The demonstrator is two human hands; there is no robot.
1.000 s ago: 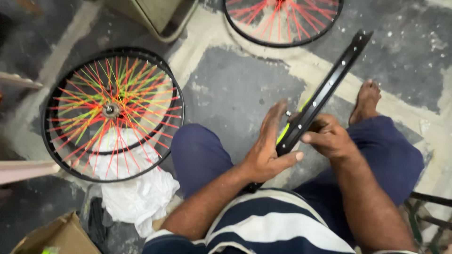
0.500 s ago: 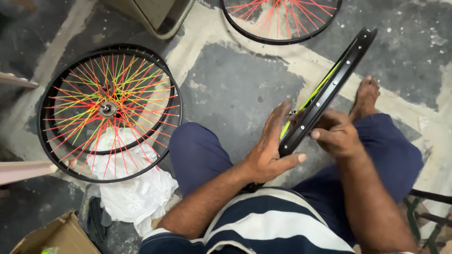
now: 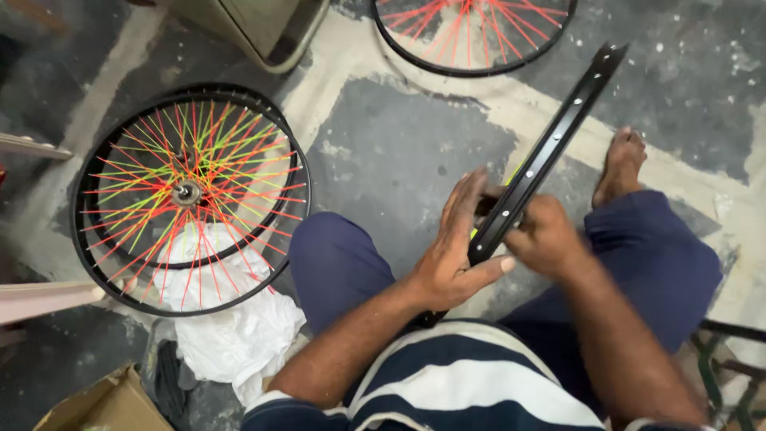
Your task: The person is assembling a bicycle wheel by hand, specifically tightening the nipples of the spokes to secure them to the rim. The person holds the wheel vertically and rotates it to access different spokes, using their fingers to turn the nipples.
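I sit on the floor with a bare black wheel rim (image 3: 558, 136) standing on edge between my knees, seen almost edge-on, with spoke holes along it. My left hand (image 3: 456, 251) lies flat against the rim's left side, fingers straight, thumb pointing right under it. My right hand (image 3: 542, 235) is curled around the rim from the right, fingers closed on it. A bit of yellow-green shows where the hands meet the rim; I cannot tell what it is.
A stack of finished wheels (image 3: 187, 195) with red, orange and green spokes lies on the floor to my left. White cloth (image 3: 231, 335) lies by it. Another spoked wheel (image 3: 471, 32) is at the top. A cardboard box (image 3: 104, 403) sits bottom left, my bare foot (image 3: 618, 164) to the right.
The rim has turned slightly in my hands and my right hand has slid along it. My left hand stays flat against it.
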